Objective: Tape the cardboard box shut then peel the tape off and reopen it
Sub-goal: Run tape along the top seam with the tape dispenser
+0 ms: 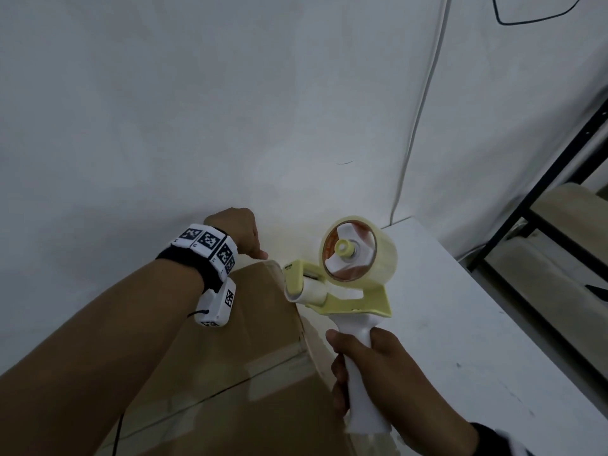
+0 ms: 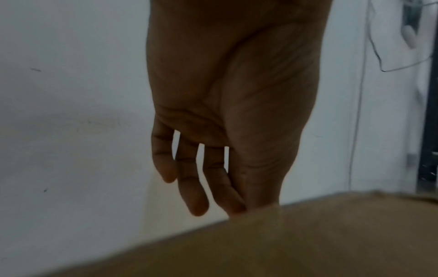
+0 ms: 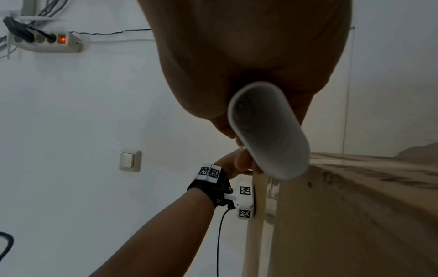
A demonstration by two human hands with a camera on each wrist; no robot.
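Right hand [image 1: 371,376] gripped the tape dispenser [image 1: 342,278] handle, roller at the cardboard box [image 1: 230,357] far edge; left hand [image 1: 237,232], fingers loosely extended, touched that same edge.

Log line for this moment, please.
right hand: grips tape dispenser | left hand: fingers at cardboard box far edge | phase: taping

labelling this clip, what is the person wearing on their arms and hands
Both forearms are bare, with no sleeves or gloves. The left wrist carries a black strap with a row of white tiles printed with black square codes. A white box with the same codes hangs under it, and a thin black cable runs from it. The right wrist shows a black band with a white part at the frame edge.
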